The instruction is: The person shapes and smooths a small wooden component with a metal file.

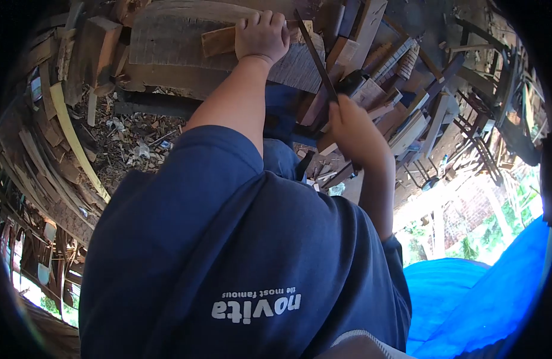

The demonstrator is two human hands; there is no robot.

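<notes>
Wood offcut (219, 40), small, flat and pale, lying crosswise on a large grey timber block (168, 36) under the left hand (261, 35); dark blade (315, 57), long and thin, slanted across the offcut's end, gripped by the right hand (354, 128).

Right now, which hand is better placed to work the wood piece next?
Probably the right hand: it grips the long dark blade angled over the wood piece, which the left hand pins down.

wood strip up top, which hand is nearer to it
Left. The left hand grips the wood strip; the right hand is apart, off to its right and lower, holding a long tool.
</notes>
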